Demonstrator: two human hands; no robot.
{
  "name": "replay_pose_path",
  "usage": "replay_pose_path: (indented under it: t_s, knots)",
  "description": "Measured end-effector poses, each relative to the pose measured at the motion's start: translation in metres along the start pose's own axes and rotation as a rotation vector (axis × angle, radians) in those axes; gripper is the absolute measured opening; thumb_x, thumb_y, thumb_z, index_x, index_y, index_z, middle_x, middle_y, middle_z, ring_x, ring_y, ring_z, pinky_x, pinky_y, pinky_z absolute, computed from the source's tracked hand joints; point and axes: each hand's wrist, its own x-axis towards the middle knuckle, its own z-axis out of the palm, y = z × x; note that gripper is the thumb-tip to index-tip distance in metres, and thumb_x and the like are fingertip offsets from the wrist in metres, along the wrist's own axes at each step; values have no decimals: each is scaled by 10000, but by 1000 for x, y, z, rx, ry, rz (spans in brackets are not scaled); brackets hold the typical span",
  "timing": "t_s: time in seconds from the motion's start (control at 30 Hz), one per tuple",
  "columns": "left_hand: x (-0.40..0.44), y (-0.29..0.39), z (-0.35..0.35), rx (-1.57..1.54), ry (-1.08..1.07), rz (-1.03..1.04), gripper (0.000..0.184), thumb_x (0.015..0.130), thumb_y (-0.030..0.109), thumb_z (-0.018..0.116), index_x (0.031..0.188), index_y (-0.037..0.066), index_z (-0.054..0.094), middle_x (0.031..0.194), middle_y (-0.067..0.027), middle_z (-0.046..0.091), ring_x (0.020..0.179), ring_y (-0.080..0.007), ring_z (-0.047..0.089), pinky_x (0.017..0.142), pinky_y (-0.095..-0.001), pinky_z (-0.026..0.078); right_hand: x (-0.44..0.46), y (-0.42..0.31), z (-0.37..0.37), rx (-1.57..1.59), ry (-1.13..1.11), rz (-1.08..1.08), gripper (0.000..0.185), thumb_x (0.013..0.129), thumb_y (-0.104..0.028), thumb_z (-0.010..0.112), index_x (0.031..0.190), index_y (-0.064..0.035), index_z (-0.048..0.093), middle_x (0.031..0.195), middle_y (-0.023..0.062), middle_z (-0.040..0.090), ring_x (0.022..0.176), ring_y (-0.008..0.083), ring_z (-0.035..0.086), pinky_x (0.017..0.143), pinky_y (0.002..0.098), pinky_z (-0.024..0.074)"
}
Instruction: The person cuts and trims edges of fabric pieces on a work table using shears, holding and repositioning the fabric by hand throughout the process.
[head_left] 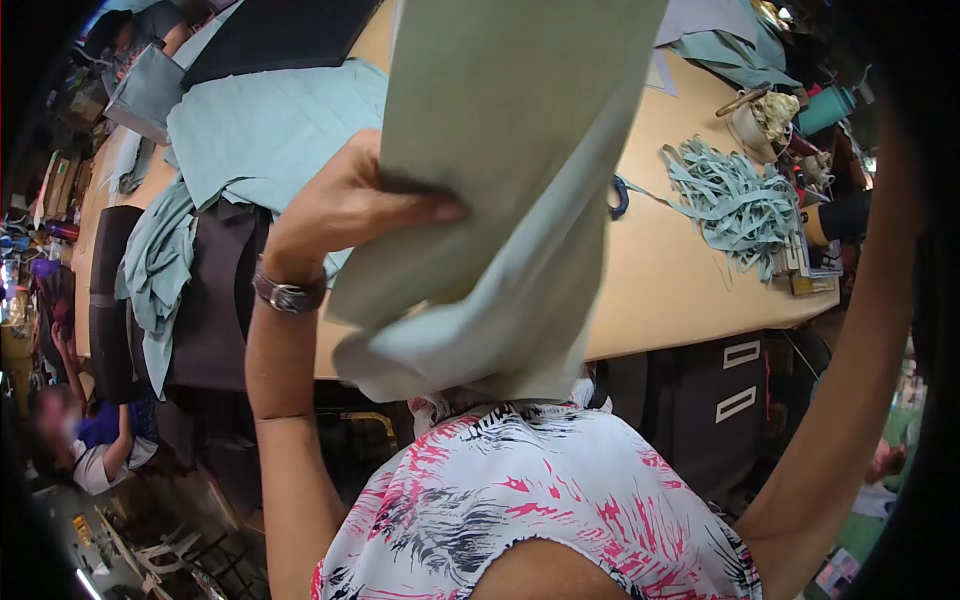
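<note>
green fabric sheet [510, 130]: held up over the near side of the bench [650, 310], in front of a patterned top [560, 480], with its long axis up and down the view and a curled, blurred lower end. at the far left, a co-worker [105, 460] in a white sleeve, well apart. next, a grey box [150, 95], then a crumpled length [160, 265] trailing toward the near edge, and pale teal cloth [270, 125] spread beside a black sheet [280, 35]. then the left hand [335, 205], with a dark strap [288, 295] at the wrist: closed on the green fabric sheet at its left edge, with the thumb in front and the other fingers largely hidden behind. to the right of those fingers, most of the fabric, stretching past them both upward and downward. nearer to it by far: the left hand, in contact. farther right, a blue loop handle [619, 197], partly covered, then tangled teal strips [725, 200] and a white pot [750, 132] beyond. at the far right, a raised right arm [860, 320], with the right hand out of view: cannot tell the spread of its fingers, nor any grip.
</note>
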Motion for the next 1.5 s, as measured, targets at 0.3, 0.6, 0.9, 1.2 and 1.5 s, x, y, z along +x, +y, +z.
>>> replay_pose_path:
  t_s: [0.3, 0.6, 0.9, 1.2, 1.5]
  knots:
    - [47, 51, -208, 1046, 451, 224, 270, 756, 63, 506, 1008, 29, 598, 792, 7, 610, 703, -96, 554, 635, -230, 453, 71, -19, -97, 487, 1021, -334, 187, 811, -141, 580, 981, -65, 563, 911, 32, 595, 801, 156, 578, 700, 278, 495]
    - [-140, 90, -248, 984, 1061, 451, 285, 881, 156, 425, 1101, 26, 550, 1033, -84, 573, 914, -156, 554, 774, -276, 444, 75, 66, -12, 427, 603, -1091, 283, 822, -154, 537, 1053, 8, 547, 982, 114, 594, 881, 188, 568, 794, 319, 462]
    - [-250, -79, -129, 97, 1095, 178, 238, 854, 69, 502, 1052, -55, 546, 1039, -103, 570, 937, -173, 534, 868, -296, 395, 28, 82, 206, 663, 100, -119, 153, 797, -85, 595, 911, 14, 622, 793, 28, 610, 783, 76, 534, 717, 211, 434]
    - [-90, -19, -238, 1777, 930, 215, 226, 864, 261, 495, 1039, 150, 586, 847, -106, 621, 762, -287, 597, 628, -336, 468, 34, 66, 253, 723, 158, 302, 515, 855, -387, 497, 535, 11, 568, 440, 69, 517, 356, 108, 484, 366, 202, 386]
    - [66, -102, -296, 2035, 261, 125, 205, 866, 239, 430, 1013, 118, 504, 898, -100, 615, 722, -287, 602, 584, -372, 477, 24, 62, 252, 989, 176, 518, 412, 850, -368, 512, 705, 13, 571, 532, 67, 558, 373, 96, 505, 361, 183, 408]
